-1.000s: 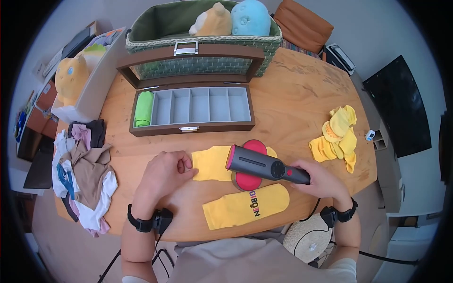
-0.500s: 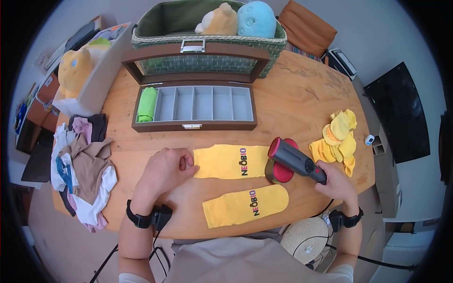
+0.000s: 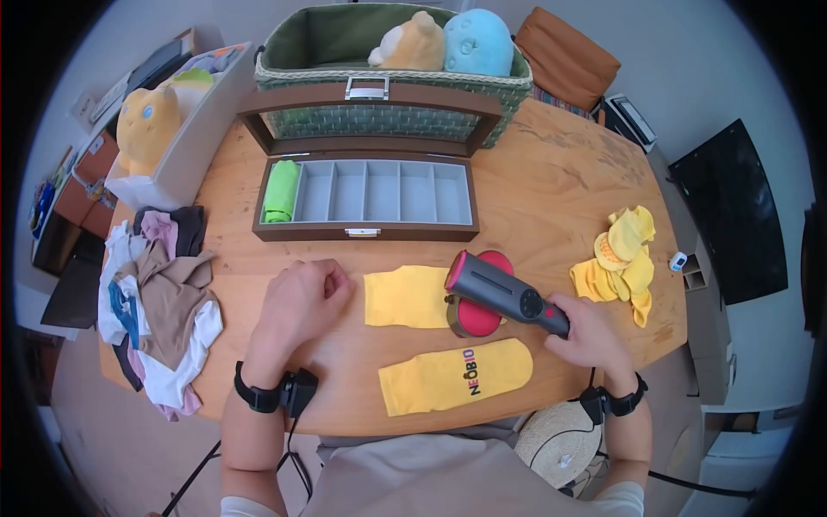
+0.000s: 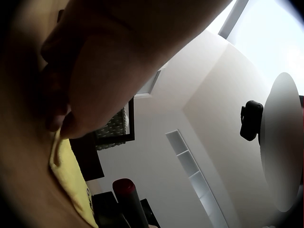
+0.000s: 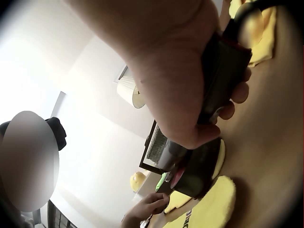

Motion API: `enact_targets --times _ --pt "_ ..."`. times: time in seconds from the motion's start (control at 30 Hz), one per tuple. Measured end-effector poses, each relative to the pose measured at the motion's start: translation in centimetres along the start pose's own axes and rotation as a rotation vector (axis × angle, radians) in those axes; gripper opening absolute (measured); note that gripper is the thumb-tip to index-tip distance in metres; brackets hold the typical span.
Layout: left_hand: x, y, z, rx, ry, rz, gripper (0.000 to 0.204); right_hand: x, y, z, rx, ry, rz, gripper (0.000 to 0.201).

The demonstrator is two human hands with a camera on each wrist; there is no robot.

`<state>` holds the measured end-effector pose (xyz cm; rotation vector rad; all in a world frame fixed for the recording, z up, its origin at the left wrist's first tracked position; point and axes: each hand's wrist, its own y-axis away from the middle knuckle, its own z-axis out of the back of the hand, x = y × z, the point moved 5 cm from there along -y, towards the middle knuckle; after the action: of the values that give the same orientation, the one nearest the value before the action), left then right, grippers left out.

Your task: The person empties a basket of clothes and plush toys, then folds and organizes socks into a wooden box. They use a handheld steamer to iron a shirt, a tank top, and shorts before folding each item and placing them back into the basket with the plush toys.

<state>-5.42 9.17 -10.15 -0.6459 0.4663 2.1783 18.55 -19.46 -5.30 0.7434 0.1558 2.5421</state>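
My right hand grips the handle of a grey and red handheld steam iron. Its round red and dark base lies over the printed part and toe of a yellow sock, laid flat on the table. The cuff end points toward my left hand, whose fingers are loosely curled just left of the cuff, with a narrow gap in the head view. In the left wrist view, the fingertips overlap the edge of the yellow sock. A second yellow sock, with printed letters, lies flat nearer the body.
Behind the socks stands an open brown compartment box with a rolled green item in its leftmost slot. Crumpled clothes lie at left, bunched yellow socks at right. A green basket holds plush toys at the back.
The iron slid right to the toe, uncovering the print, then came back left over it. My left hand, earlier at the sock's cuff, has drawn slightly away from it.
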Motion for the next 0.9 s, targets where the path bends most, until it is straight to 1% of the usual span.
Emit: enact_targets --times 0.07,0.23,0.3,0.37,0.4,0.47,0.53,0.6,0.67,0.7,0.73,0.8,0.83,0.9 --pt "0.5 0.0 0.6 -0.074 -0.052 0.007 0.017 1.0 -0.8 -0.3 0.008 0.007 0.022 0.037" --pt "0.7 0.0 1.2 -0.08 -0.029 0.057 0.018 3.2 -2.9 -1.4 0.039 -0.024 0.101 0.038" --pt "1.1 0.0 1.3 -0.085 -0.029 0.073 0.018 4.3 -3.7 -1.9 0.097 0.019 0.124 0.038" --pt "1.9 0.1 1.3 -0.177 -0.109 0.065 0.02 5.3 -4.5 -2.2 0.105 0.038 0.153 0.038" --pt "2.0 0.2 1.4 -0.177 -0.109 0.064 0.02 5.9 -4.9 -2.4 0.113 0.057 0.181 0.038" --pt "2.4 0.2 1.6 -0.183 -0.165 0.12 0.022 7.5 -5.8 -2.7 0.14 0.057 0.181 0.038" --pt "2.9 0.6 1.7 -0.175 -0.226 0.13 0.021 8.4 -6.6 -3.3 0.164 0.05 0.178 0.038" --pt "3.2 0.9 1.9 -0.162 -0.289 0.135 0.02 8.9 -7.2 -4.2 0.144 0.054 0.262 0.038" --pt "3.3 1.2 2.3 -0.105 -0.354 0.196 0.02 10.0 -7.7 -4.5 0.152 0.044 0.269 0.038" --pt "3.0 1.3 2.5 -0.094 -0.355 0.185 0.02 10.2 -7.6 -4.5 0.166 0.041 0.284 0.038" --pt "2.8 1.3 2.6 -0.073 -0.363 0.195 0.021 9.5 -7.5 -4.7 0.166 0.039 0.267 0.038" --pt "2.7 1.3 2.5 -0.004 -0.33 0.227 0.022 7.9 -6.8 -4.8 0.052 -0.045 0.306 0.039" --pt "2.5 1.4 2.6 0.007 -0.32 0.229 0.022 7.3 -6.1 -4.4 0.063 -0.042 0.297 0.039" --pt "1.4 1.7 1.7 0.216 -0.219 0.057 0.021 5.8 -4.1 -2.5 0.073 -0.096 0.226 0.039"
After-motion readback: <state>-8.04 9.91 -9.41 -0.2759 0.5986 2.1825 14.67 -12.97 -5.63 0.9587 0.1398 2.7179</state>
